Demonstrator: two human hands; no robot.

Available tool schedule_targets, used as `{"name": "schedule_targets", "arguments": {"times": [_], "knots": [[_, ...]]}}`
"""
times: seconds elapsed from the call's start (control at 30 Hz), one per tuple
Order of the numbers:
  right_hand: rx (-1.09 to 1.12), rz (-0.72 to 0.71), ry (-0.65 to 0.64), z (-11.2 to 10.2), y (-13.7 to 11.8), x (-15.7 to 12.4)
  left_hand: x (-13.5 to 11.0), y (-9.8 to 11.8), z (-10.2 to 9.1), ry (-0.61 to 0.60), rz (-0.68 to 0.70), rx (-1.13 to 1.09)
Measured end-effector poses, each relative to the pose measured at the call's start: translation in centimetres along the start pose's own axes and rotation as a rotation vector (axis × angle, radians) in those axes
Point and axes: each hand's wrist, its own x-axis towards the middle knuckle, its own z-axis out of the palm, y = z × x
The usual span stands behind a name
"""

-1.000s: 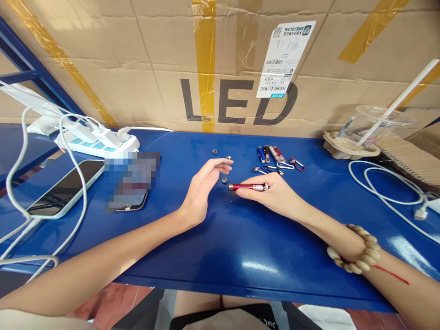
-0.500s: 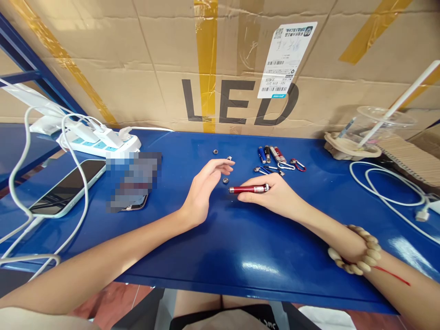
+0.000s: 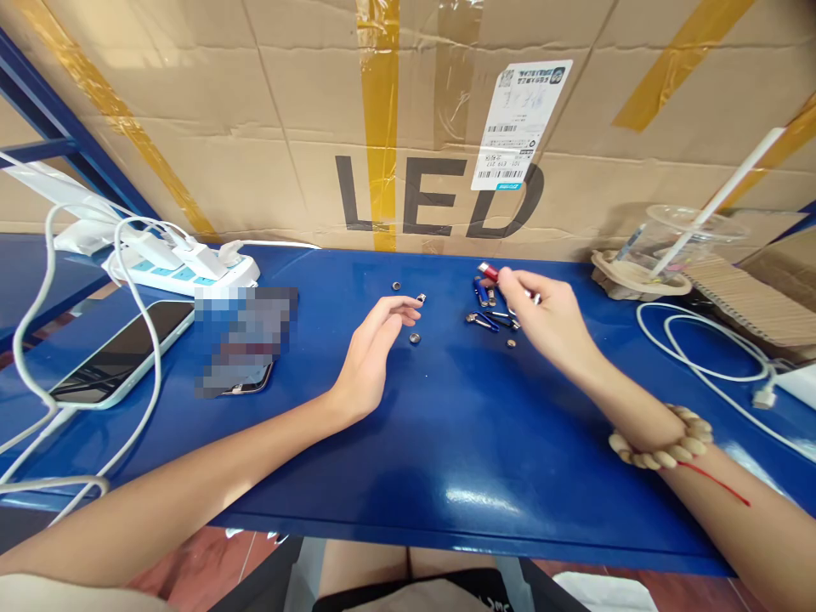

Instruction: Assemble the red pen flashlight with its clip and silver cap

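Observation:
My right hand (image 3: 546, 316) is closed on a small red pen-shaped flashlight (image 3: 492, 272), holding it just above a cluster of similar small flashlights (image 3: 483, 295) and keyring clips (image 3: 479, 320) at the back of the blue table (image 3: 446, 442). My left hand (image 3: 371, 353) rests on its edge on the table, fingers loosely stretched and empty. Small round metal parts lie near its fingertips: one (image 3: 415, 338) just to the right, one (image 3: 421, 297) above, another (image 3: 396, 286) further back. A further small part (image 3: 510, 343) lies under my right hand.
A big cardboard box (image 3: 408, 119) marked LED walls off the back. At the left are a white power strip (image 3: 191, 268) with plugs and cables and a phone (image 3: 121, 348). At the right stand a plastic cup with a straw (image 3: 676, 238) and a coiled white cable (image 3: 707, 340).
My right hand lifted the red flashlight off the table's middle and carried it back and right, over the cluster of flashlights. My left hand stayed almost still.

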Motion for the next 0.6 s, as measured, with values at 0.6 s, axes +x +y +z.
{"name": "schedule_targets", "arguments": {"times": [0.6], "knots": [[-0.457, 0.168, -0.118, -1.4, 7.3, 3.5, 0.0, 0.3, 0.0, 0.010, -0.035, 0.076]]}}
